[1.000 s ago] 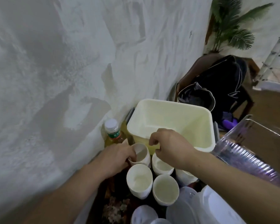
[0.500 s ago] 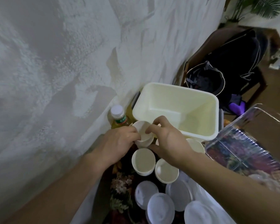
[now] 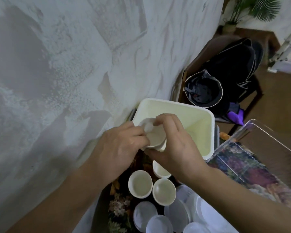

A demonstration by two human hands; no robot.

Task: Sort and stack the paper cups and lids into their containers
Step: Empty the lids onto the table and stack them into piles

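- Paper cups (image 3: 155,137) nested two deep, held tilted at the near left corner of cream bin (image 3: 207,132), mouth turned toward the camera; nesting judged to save room before the drop.
- Left hand (image 3: 123,148) wrapped round the stack's left side, fingers curled on the rim, apparently steadying the outer cup.
- Right hand (image 3: 173,145) gripping from the right, thumb beneath and fingertips over the far rim, seemingly pressing the inner cup home.
- Three loose cups (image 3: 140,183) upright on the floral bench (image 3: 119,207) just below the hands, mouths open, ready for stacking next.
- Plastic lids (image 3: 145,216) lying flat and overlapping at the bottom edge, kept apart from the cups, likely bound for the other container.
- Clear box (image 3: 259,132) at right, beside the cream bin, with no lids visible inside.
- Dark backpack (image 3: 228,78) on a chair beyond the bin, well apart from the work.
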